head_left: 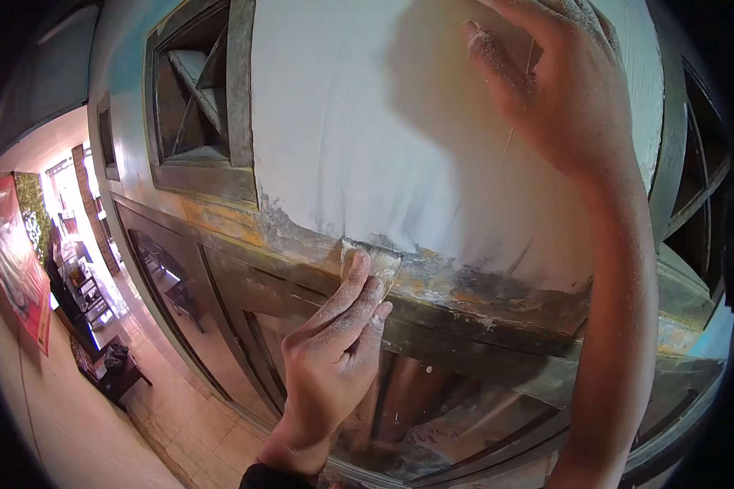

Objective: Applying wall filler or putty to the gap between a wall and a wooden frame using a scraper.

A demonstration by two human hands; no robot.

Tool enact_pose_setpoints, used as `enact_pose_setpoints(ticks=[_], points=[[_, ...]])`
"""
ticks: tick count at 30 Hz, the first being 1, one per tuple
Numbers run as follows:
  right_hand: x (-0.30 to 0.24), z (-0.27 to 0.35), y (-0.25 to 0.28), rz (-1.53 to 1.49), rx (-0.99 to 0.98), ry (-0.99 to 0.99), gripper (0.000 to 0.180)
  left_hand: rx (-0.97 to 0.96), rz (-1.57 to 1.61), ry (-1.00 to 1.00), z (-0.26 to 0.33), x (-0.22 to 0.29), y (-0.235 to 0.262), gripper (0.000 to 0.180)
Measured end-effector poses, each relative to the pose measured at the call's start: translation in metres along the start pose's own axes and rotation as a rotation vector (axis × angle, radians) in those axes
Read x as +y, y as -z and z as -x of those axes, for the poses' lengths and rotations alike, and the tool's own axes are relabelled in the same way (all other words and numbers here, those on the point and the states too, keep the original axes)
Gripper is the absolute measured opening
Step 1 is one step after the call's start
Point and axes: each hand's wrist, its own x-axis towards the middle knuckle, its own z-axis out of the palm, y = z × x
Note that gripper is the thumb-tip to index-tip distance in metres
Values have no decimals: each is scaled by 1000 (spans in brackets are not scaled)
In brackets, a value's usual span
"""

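My left hand (330,363) is closed on a flat, dull scraper blade (377,265), with the fingers pressed along its face. The blade's upper edge meets the bottom of a white plastered wall panel (359,122), where it borders a wooden ledge (497,297). Grey smears and flaking patches run along that border. Higher up, my right hand (559,90) is raised in front of the panel, thumb apart from the fingers and nothing seen in it. Its fingertips are partly cut off by the top edge, so I cannot tell whether they touch the wall. Pale dust coats both hands.
Wooden vent frames with crossed slats flank the panel, one at the left (200,98) and one at the right (697,179). Glass panes in dark frames (440,407) lie below the ledge. A tiled floor (192,407), a low dark table (114,371) and a red banner (16,261) appear far below left.
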Motion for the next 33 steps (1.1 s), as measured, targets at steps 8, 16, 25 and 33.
enact_pose_setpoints(ticks=[8,16,25,33], points=[[0,2,-3,40,3,18,34,-21,-44,-62,-2,1,3,27],[-2,2,-1,38,-21,-2,35,-16,-15,-28,-4,-2,1,26],[-5,-3,4,-20,-68,-46,35,1,-22,-69,-6,-5,2,26],[-6,-3,3,-15,-56,-47,36,-4,-25,-53,-8,-6,3,27]])
